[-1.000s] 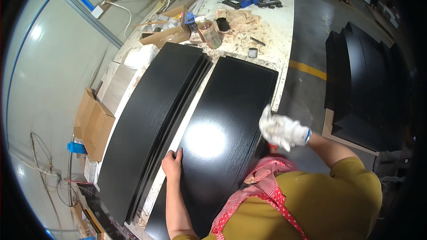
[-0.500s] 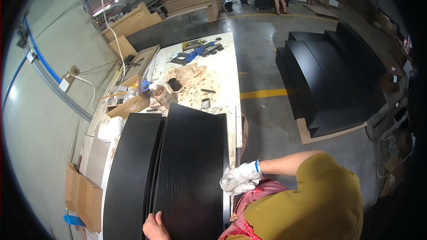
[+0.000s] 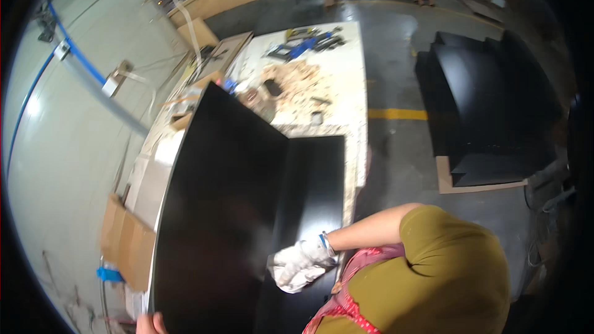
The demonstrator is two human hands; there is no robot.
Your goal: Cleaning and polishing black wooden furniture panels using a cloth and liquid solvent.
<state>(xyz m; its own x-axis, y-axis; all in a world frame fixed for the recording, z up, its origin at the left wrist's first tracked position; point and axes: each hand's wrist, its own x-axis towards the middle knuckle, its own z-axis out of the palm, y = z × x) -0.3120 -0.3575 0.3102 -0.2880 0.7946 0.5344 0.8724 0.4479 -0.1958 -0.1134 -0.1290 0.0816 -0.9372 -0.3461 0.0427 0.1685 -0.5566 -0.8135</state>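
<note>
Reference item: 1 tilted panel (image 3: 216,210), black and wide, held at a slant over the tabletop (image 3: 348,80), with its left long edge higher than its right long edge. All positions below are given from this panel.

Left grip (image 3: 150,323): located at the near end of the tilted panel's left edge. The fingers are clamped on that edge; the lower picture border cuts off the rest of the hand.

Right grip (image 3: 303,264): located at the near right side of the tilted panel, in a white glove with a blue cuff band. The white fabric is bunched. Whether the fingers are together or apart, or touch the surface below, cannot be told.

Directly right of the tilted panel: 1 flat panel (image 3: 317,167), black, lying along the tabletop.

Beyond the far edge of the tilted panel: a blurred bottle (image 3: 260,104), a black cup (image 3: 272,87), crumpled brown paper (image 3: 303,74), a small container (image 3: 317,118) and, farthest away, a group of blue and black hand tools (image 3: 303,45).

Left of the tilted panel: an open cardboard box (image 3: 127,241) and, farther out, a pale wall (image 3: 68,161).

Well to the right of the tilted panel: a pile of black boards (image 3: 489,105) above a cardboard sheet (image 3: 482,189), and a yellow stripe (image 3: 396,114) on the grey floor (image 3: 390,154).
</note>
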